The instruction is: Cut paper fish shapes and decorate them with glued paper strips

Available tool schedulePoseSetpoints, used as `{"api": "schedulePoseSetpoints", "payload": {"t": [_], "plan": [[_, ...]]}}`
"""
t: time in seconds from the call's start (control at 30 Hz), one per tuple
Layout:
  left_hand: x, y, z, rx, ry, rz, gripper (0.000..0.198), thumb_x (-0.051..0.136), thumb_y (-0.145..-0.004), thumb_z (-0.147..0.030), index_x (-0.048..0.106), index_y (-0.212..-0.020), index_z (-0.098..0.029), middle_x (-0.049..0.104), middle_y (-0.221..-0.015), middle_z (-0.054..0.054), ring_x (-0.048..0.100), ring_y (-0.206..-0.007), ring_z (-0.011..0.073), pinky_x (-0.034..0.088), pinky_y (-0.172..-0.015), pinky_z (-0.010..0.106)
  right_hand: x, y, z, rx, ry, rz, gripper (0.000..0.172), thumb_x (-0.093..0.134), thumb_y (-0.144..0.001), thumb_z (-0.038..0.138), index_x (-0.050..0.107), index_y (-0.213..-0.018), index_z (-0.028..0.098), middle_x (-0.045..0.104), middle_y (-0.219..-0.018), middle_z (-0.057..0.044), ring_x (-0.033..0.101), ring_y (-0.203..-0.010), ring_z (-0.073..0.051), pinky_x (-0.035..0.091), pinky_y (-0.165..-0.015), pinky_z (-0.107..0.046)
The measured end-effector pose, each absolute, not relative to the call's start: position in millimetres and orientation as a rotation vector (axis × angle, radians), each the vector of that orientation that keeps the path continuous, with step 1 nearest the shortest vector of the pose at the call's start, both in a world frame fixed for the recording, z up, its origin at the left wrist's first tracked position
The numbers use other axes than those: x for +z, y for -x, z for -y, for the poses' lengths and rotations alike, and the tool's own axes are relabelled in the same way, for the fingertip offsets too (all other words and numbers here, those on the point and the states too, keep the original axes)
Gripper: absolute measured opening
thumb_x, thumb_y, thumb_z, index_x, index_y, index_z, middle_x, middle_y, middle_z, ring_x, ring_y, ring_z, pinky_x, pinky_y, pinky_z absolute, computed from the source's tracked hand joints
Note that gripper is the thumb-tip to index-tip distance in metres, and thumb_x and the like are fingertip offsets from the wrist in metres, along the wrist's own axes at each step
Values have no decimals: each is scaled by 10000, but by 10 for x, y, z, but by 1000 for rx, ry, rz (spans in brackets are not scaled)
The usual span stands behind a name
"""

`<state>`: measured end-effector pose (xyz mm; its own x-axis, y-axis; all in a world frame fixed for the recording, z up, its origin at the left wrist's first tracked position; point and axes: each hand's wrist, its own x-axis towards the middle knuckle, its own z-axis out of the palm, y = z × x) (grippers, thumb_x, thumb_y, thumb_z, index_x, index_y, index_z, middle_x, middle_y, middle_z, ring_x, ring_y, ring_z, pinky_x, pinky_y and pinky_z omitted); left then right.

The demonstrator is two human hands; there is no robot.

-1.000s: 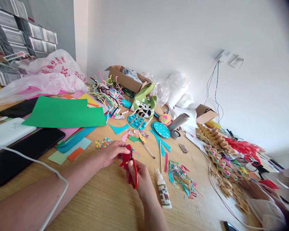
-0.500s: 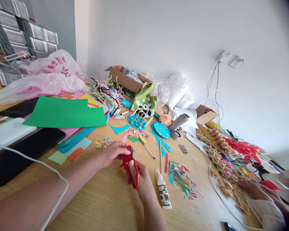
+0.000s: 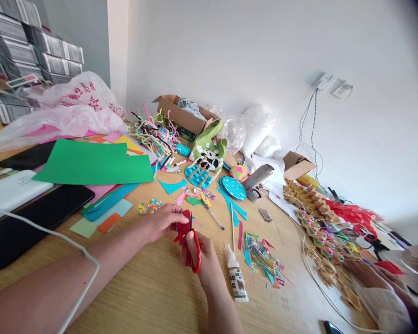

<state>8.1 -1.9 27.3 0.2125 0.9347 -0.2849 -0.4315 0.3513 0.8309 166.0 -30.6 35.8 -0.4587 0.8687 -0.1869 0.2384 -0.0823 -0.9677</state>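
A small red paper piece (image 3: 183, 227) is pinched between the thumb and fingers of my left hand (image 3: 163, 221), above the wooden table. My right hand (image 3: 202, 255) is wrapped round red-handled scissors (image 3: 196, 253), whose dark blades point up along the right edge of the paper. A white glue bottle (image 3: 236, 277) lies just right of my right hand. Beyond my hands are small paper cut-outs (image 3: 194, 201) and a brush (image 3: 214, 218). A pile of thin colored paper scraps (image 3: 263, 258) lies to the right.
Green paper sheets (image 3: 94, 162), a black phone (image 3: 31, 222) and a white power bank (image 3: 17, 192) lie left. A white cable (image 3: 90, 256) passes over my left forearm. A metal flask (image 3: 259, 175) stands tilted behind. Another person's hand (image 3: 367, 274) rests at the far right.
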Motion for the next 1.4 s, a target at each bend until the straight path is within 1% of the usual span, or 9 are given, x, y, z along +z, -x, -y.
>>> {"api": "schedulePoseSetpoints", "payload": {"t": [0.23,0.37,0.5,0.77,0.93,1.07,1.4], "plan": [[268,-64,17,1033,-701,-865,157,731,-588,-241,644,-675,-143,645,-604,3,551,-559,118,385,-562,243,367,-1662,313,1589,1191,1680,583,431,-842,707,534,-701,151,492,-444,31,343,-381,-65,226,-393,-199],[251,-58,11,1051,-689,-894,179,747,-565,-241,655,-678,-137,639,-614,1,548,-575,116,381,-570,240,371,-1667,310,1590,1205,1684,579,452,-830,710,543,-730,147,496,-441,34,341,-381,-66,229,-394,-200],[268,-61,14,1044,-703,-898,177,746,-552,-238,657,-667,-137,626,-605,-2,536,-571,111,364,-560,238,378,-1669,302,1593,1224,1686,584,463,-810,727,524,-709,155,497,-441,34,347,-381,-68,235,-392,-202],[300,-63,23,1037,-722,-912,164,737,-540,-231,647,-646,-144,617,-595,-9,521,-568,107,353,-561,239,339,-1693,286,1573,1203,1714,557,461,-835,698,507,-686,163,504,-458,33,347,-393,-67,241,-403,-204],[297,-61,22,1032,-709,-898,174,751,-545,-235,650,-651,-141,626,-602,-3,535,-571,113,365,-571,245,357,-1698,295,1623,1195,1680,568,466,-831,701,550,-732,148,508,-459,34,359,-397,-71,232,-407,-207],[293,-59,23,1022,-699,-875,190,764,-552,-248,653,-662,-139,639,-605,8,550,-560,119,381,-581,255,403,-1696,309,1664,1160,1661,581,433,-855,690,575,-742,138,528,-472,20,385,-416,-78,247,-420,-209],[293,-66,28,1038,-692,-898,184,759,-541,-238,660,-659,-138,626,-607,2,535,-567,112,360,-568,244,367,-1685,302,1631,1191,1671,578,466,-827,706,559,-737,144,503,-453,33,349,-392,-70,223,-399,-203]]}}
